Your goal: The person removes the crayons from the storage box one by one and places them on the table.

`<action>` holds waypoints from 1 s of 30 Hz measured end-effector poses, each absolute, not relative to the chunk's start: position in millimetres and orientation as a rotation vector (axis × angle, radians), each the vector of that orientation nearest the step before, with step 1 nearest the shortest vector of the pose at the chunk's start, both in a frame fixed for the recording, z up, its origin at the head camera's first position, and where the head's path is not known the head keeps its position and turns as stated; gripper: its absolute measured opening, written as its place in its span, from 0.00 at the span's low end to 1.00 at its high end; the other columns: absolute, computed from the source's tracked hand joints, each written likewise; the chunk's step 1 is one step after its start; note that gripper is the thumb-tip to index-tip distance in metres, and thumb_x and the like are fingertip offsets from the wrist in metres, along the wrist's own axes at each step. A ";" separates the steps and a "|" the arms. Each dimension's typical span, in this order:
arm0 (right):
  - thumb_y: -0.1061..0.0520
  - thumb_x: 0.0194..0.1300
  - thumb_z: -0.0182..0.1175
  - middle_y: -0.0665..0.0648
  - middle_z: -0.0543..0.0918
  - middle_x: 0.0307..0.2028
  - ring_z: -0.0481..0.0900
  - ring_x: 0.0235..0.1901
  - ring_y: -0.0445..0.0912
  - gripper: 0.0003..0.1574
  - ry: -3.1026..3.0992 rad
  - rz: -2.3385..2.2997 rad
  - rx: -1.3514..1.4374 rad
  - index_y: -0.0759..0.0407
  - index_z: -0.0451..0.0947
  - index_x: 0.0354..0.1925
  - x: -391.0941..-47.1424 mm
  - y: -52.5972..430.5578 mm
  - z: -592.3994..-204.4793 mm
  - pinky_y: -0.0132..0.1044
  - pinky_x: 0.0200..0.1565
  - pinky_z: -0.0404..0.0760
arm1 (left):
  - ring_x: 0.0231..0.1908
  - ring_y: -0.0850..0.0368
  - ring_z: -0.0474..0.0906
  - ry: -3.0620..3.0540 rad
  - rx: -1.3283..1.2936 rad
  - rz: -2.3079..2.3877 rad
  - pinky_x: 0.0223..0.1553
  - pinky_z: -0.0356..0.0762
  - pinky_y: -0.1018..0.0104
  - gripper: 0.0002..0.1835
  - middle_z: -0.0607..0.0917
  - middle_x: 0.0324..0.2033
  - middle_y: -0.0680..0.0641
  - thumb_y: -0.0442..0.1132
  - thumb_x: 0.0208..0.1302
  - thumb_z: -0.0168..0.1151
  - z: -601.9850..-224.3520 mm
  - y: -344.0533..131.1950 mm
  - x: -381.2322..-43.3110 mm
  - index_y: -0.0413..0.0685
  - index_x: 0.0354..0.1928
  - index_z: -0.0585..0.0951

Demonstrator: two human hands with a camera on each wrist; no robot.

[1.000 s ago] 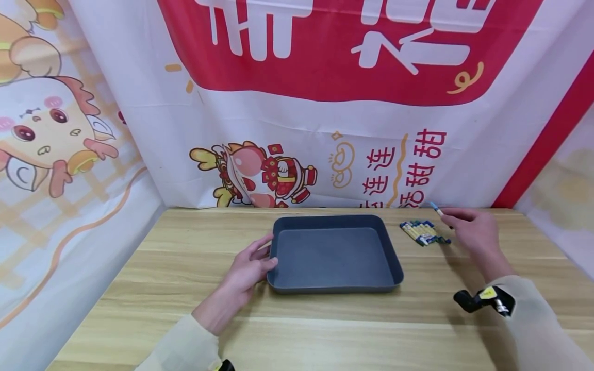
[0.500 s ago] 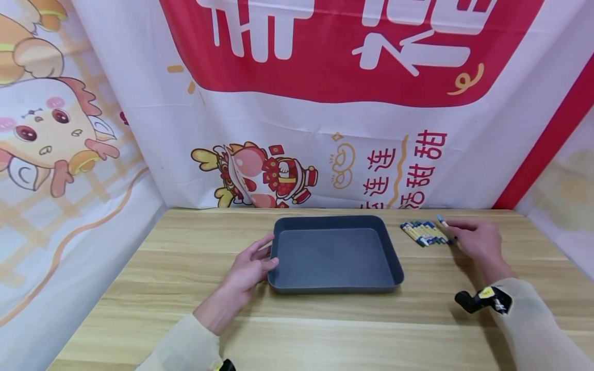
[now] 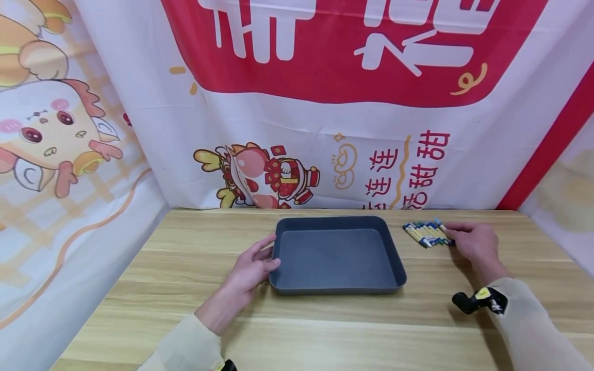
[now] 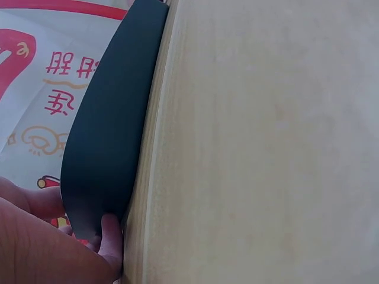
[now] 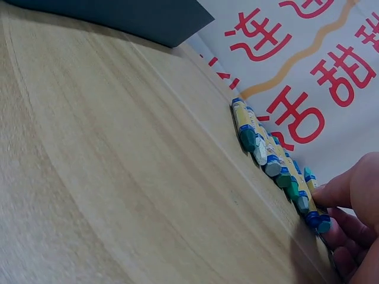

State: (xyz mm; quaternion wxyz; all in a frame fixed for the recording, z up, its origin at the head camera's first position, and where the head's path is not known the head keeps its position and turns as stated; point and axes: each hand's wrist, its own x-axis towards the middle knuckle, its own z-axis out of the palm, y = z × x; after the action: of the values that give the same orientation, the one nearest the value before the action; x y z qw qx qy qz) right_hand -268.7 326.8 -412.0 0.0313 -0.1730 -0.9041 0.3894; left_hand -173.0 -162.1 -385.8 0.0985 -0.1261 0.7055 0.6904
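A dark grey rectangular baking tray (image 3: pixel 336 257) lies on the wooden table. My left hand (image 3: pixel 250 270) holds its left side, the thumb at the rim and the fingers along the outer wall. In the left wrist view that hand (image 4: pixel 65 236) is at a corner of the tray (image 4: pixel 112 118). Right of the tray, paper-wrapped crayons (image 3: pixel 423 234) lie side by side in a row, with green, white and blue tips in the right wrist view. My right hand (image 3: pixel 475 245) pinches a light blue crayon (image 5: pixel 309 176) at the right end of the row.
Behind the table's back edge hangs a white and red printed cloth (image 3: pixel 297 118). Another printed cloth (image 3: pixel 51 154) covers the left side. The table top (image 3: pixel 325 330) extends in front of the tray. Black wrist mounts (image 3: pixel 480 300) sit on the sleeves.
My right hand has lowered the light blue crayon from above the table to the right end of the row. My left hand stays at the tray.
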 end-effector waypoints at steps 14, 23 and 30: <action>0.44 0.81 0.54 0.74 0.74 0.71 0.72 0.63 0.65 0.30 -2.860 1.172 -0.540 0.58 0.77 0.71 -265.3 327.2 -410.2 0.40 0.45 0.68 | 0.72 0.38 0.75 2.088 -0.372 2.040 0.71 0.76 0.44 0.35 0.68 0.79 0.35 0.28 0.75 0.59 -385.6 -160.5 -172.8 0.60 0.79 0.69; 0.39 0.80 0.53 0.75 0.77 0.69 0.73 0.63 0.67 0.35 -2.870 1.064 -0.396 0.60 0.77 0.71 -261.5 326.0 -407.5 0.56 0.56 0.74 | 0.73 0.38 0.73 2.120 -0.368 2.007 0.72 0.75 0.41 0.33 0.66 0.80 0.36 0.33 0.76 0.61 -379.3 -164.5 -169.5 0.59 0.80 0.68; 0.34 0.81 0.47 0.78 0.77 0.67 0.76 0.60 0.69 0.43 -2.916 0.886 -0.140 0.65 0.71 0.74 -251.3 316.4 -386.9 0.58 0.51 0.79 | 0.77 0.41 0.68 2.526 -0.235 1.740 0.71 0.75 0.39 0.33 0.66 0.81 0.50 0.48 0.77 0.63 -356.3 -165.1 -169.1 0.70 0.80 0.66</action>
State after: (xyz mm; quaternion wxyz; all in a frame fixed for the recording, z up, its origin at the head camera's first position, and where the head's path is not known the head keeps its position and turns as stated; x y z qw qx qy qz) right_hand -251.3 316.4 -386.9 0.0452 -0.0458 -0.9548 0.2902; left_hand -169.1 -165.1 -356.3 0.0327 -0.0763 0.8206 0.5654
